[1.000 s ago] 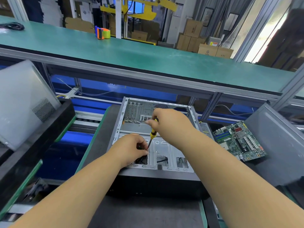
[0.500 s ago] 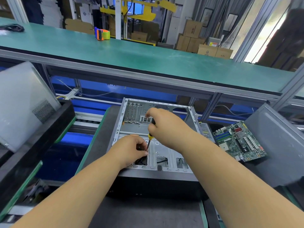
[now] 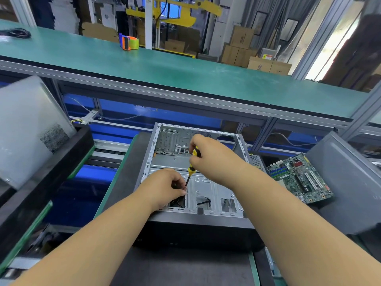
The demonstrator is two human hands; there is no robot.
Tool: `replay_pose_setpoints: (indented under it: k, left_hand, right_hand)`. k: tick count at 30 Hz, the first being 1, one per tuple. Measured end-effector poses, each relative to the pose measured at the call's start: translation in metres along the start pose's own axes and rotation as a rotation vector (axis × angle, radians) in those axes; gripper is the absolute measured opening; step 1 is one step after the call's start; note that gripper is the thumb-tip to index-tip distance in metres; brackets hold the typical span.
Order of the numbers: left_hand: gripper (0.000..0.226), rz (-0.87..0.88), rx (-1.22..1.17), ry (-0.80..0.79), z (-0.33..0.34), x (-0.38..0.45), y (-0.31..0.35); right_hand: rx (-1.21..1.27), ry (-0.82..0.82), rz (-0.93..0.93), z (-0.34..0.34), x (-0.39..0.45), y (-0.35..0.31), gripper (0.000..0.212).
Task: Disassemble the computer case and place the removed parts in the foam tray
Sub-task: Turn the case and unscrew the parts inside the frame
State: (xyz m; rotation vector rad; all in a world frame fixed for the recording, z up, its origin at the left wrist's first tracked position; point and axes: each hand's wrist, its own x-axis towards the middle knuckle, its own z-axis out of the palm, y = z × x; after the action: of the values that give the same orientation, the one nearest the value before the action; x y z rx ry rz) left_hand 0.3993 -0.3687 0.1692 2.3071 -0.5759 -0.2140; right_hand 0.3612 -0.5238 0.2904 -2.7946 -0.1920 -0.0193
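An open grey computer case (image 3: pixel 214 195) lies on its side in front of me, its inside mostly bare metal. My right hand (image 3: pixel 212 155) grips a yellow-and-black screwdriver (image 3: pixel 192 162) by the handle, shaft pointing down into the case. My left hand (image 3: pixel 165 188) is curled at the screwdriver tip, fingers pinching around it near a cut-out with black cables; what sits under the fingers is hidden. A green motherboard (image 3: pixel 299 178) lies to the right of the case in a black foam tray (image 3: pixel 321 207).
A grey side panel (image 3: pixel 346 178) leans at the right behind the motherboard. Another light panel (image 3: pixel 26 129) stands in a black tray (image 3: pixel 45 172) at the left. A green bench (image 3: pixel 185 73) with a tape dispenser (image 3: pixel 128 42) runs above and behind.
My right hand has turned a little on the screwdriver handle and shifted slightly. My left hand has stayed at the tip. The case has not moved.
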Motion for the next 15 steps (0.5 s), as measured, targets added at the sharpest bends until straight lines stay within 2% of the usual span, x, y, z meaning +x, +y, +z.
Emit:
replay_pose_setpoints:
  k: [4,8,12,15]
  left_hand:
    - [0.013,-0.005,0.013,-0.008,-0.0001,0.0003,0.0002]
    - [0.014,-0.005,0.015,-0.003,0.0004,-0.0004,0.0011]
    - [0.013,-0.001,0.013,0.002,-0.0006,-0.0008,0.0011]
    - [0.012,-0.004,0.018,-0.001,-0.0008,-0.0014,0.0011]
  right_hand:
    - [-0.16,0.025,-0.025,-0.0001,0.0006,-0.0021,0.03]
    - [-0.035,-0.011,-0.024,0.0,-0.0004,-0.003,0.013]
    - [0.066,-0.04,0.003,0.0003,-0.0043,-0.0071,0.014]
    - [0.043,-0.042,0.011,-0.0003,-0.0047,-0.0072,0.009]
